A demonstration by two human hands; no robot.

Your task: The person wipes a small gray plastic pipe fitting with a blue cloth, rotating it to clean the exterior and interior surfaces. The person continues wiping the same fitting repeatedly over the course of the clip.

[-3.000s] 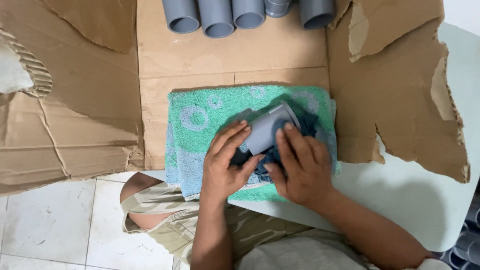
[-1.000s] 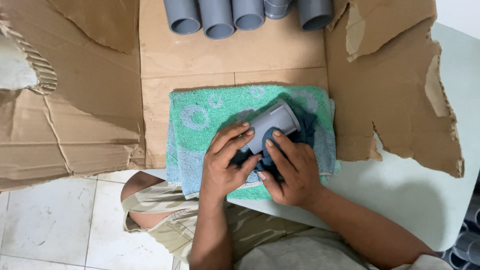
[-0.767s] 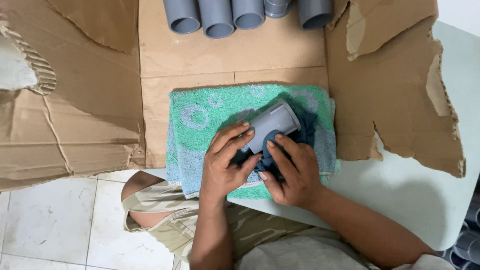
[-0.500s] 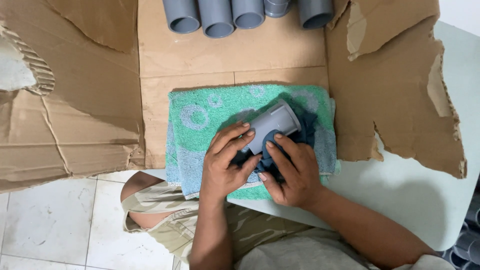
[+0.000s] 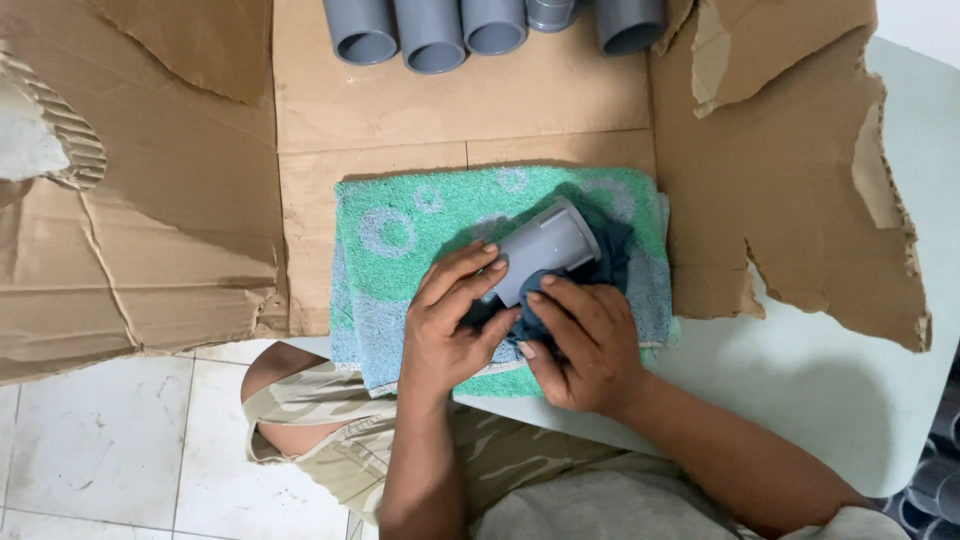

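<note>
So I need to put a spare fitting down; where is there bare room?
Free: cardboard between the pipe row and green towel; pale tabletop right of it. Crowded: towel middle, where left hand and right hand hold the grey fitting.

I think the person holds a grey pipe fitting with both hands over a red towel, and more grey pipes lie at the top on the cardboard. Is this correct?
Not quite: the towel is green with pale circles, not red, as the head view shows. The rest holds: the left hand and right hand hold the grey pipe fitting over it, and more grey pipes lie at the top on the cardboard.
</note>
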